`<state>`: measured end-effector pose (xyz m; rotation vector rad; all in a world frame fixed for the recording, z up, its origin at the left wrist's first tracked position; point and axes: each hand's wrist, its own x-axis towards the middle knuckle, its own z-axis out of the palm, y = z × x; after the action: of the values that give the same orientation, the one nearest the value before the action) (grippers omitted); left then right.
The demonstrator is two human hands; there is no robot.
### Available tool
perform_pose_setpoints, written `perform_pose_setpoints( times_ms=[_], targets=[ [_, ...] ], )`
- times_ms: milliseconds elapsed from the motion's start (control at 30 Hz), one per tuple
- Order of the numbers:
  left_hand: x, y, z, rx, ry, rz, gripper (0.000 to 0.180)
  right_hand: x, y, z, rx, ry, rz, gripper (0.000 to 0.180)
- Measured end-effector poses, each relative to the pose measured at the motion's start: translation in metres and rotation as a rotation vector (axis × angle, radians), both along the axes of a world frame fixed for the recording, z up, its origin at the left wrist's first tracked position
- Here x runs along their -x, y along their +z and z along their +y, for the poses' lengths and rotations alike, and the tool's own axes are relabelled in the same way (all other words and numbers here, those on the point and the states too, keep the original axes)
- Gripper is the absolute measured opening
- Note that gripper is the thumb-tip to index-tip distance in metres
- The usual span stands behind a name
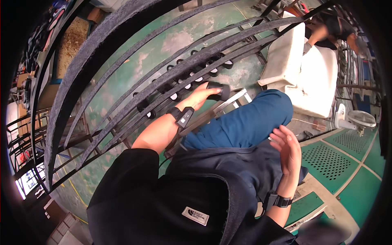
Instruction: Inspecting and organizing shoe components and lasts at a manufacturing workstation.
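Observation:
My left hand (199,97) reaches forward between the dark rack and my knee, its fingers closed round a black, roughly cylindrical thing (220,91). Motion blurs that thing, so its exact kind is unclear. Beyond it, several small black things with white ends (191,77) stand on the green floor, partly hidden by the rack's bars. My right hand (288,151) is raised beside my blue-trousered leg (245,122). Its fingers are spread and nothing is in them. Both wrists wear dark straps with small devices.
Long curved bars padded in dark grey (200,55) cross my left and front. A white covered seat (314,81) stands at the far right, where another person (332,28) leans in. A fan (359,119) and green perforated panels (326,161) lie to the right.

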<state>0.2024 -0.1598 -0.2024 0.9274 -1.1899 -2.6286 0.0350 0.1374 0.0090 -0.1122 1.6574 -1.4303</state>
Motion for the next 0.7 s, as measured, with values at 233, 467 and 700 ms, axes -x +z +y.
perform_pose_setpoints(
  times_ms=[233,467,700],
  targets=[
    [-0.109,-0.159,-0.018,0.453,-0.462,-0.701,0.050,-0.013,-0.019,0.044,-0.088,-0.083,-0.078,0.051],
    [-0.201,-0.166,-0.023,0.753,-0.361,-1.281,0.048,-0.015,-0.001,0.058,-0.265,-0.020,-0.007,0.046],
    [-0.231,-0.204,-0.049,0.396,-0.267,-0.826,0.066,-0.015,-0.003,0.018,-0.296,0.142,0.079,0.041]
  ],
)
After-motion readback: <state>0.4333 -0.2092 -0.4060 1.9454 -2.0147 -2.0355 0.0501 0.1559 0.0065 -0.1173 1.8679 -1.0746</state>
